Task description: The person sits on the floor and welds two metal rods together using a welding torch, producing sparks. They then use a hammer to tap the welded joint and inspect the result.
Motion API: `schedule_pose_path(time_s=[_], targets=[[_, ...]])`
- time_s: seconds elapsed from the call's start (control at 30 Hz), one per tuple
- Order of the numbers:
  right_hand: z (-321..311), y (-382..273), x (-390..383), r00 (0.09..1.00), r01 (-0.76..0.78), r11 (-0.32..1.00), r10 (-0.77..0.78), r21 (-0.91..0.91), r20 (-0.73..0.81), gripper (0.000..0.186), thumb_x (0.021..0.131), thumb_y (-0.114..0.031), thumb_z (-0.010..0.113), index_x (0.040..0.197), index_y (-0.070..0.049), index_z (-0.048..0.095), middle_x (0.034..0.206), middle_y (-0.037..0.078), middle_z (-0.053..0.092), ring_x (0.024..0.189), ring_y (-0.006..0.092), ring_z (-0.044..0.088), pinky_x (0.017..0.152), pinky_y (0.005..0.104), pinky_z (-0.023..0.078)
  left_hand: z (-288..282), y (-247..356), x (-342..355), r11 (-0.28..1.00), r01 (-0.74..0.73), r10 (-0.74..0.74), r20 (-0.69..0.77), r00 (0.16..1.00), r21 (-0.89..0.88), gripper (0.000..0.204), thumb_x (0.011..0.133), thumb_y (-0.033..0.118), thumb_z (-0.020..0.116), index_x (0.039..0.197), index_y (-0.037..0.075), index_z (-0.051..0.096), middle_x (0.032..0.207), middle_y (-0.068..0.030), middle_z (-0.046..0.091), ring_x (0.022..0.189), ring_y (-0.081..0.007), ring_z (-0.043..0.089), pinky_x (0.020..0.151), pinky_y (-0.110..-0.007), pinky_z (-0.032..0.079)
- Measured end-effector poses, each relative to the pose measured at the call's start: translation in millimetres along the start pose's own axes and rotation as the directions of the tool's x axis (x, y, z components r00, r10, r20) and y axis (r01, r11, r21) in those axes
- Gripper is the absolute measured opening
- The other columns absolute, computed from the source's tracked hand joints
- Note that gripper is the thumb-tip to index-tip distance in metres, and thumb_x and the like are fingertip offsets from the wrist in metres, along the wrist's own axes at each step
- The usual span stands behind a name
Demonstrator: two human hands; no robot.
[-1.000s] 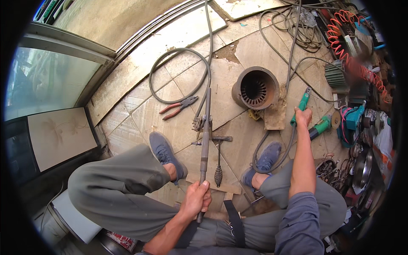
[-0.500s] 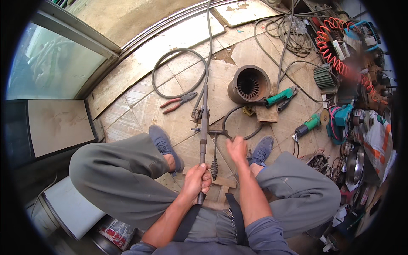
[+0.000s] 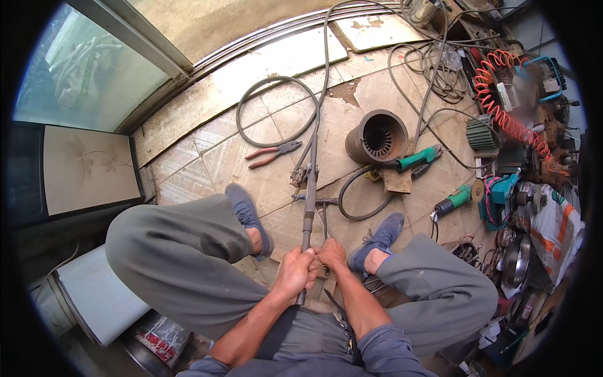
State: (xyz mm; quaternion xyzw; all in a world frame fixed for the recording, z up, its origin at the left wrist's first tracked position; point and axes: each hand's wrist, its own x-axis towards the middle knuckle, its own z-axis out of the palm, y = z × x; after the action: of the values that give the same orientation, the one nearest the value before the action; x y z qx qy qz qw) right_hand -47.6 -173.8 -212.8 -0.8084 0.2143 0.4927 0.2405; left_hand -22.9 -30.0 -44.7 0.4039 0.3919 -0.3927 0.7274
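My left hand [image 3: 295,274] is closed around the near end of a long grey metal rod [image 3: 311,182], which points away from me between my shoes. A dark cable [image 3: 325,69] meets the rod's far end. Close beside the left hand, my right hand [image 3: 331,255] is closed over the handle of a chipping hammer [image 3: 325,220]; the fingers hide most of its coiled-spring grip. The hammer's head lies just right of the rod. A brass-coloured clamp [image 3: 300,175] sits against the rod's left side. Red-handled pliers [image 3: 274,154] lie open on the floor further off.
A hollow metal cylinder with inner slots [image 3: 377,137] stands ahead to the right. Next to it lie a green-handled electrode holder [image 3: 418,158] and a green angle grinder [image 3: 453,200]. An orange coiled hose [image 3: 502,103] and cluttered tools line the right. A glass door [image 3: 81,69] stands left.
My right hand has moved left and nearer to me, from beside the right shoe onto the chipping hammer's spring handle. My left hand keeps its hold on the rod.
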Motion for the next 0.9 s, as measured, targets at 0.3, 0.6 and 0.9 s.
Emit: schedule_pose_path(time_s=[0.3,0.6,0.9], targets=[[-76.2,-5.3,-55.2,0.969,-0.004,0.979,0.054,0.202,-0.242,0.029,0.071,-0.02,0.071,0.074,0.009,0.067,0.076,0.026,0.07,0.068,0.0357,0.072,0.063,0.0445,0.056,-16.5,4.7,-10.4,0.904,-0.095,0.103,0.002,0.995,0.417,0.038,0.093,0.008,0.045,0.128,-0.008,0.045,0.079,-0.0039,0.052,0.054,-0.0082,0.045,0.046,-0.026,0.038],[-93.5,24.3,-116.4,0.981,0.086,0.568,0.096,0.819,-0.17,0.015,0.083,-0.005,0.067,0.09,0.002,0.055,0.071,0.009,0.059,0.051,0.0191,0.06,0.04,0.0327,0.044,-17.6,35.7,-47.7,0.794,-0.112,0.123,0.022,0.992,0.597,0.016,0.089,0.007,0.044,0.095,-0.004,0.054,0.069,-0.0039,0.05,0.053,-0.0114,0.046,0.047,-0.028,0.04],[-109.8,6.9,-171.2,0.912,0.267,0.153,-0.358,0.952,-0.198,0.015,0.092,-0.013,0.062,0.096,0.001,0.063,0.077,0.01,0.063,0.054,0.0162,0.061,0.044,0.0295,0.048,-26.5,84.8,-70.4,0.694,-0.096,-0.002,0.135,0.991,0.713,0.044,0.086,0.003,0.047,0.127,-0.013,0.047,0.091,-0.0122,0.062,0.06,-0.0119,0.051,0.05,-0.027,0.043]])
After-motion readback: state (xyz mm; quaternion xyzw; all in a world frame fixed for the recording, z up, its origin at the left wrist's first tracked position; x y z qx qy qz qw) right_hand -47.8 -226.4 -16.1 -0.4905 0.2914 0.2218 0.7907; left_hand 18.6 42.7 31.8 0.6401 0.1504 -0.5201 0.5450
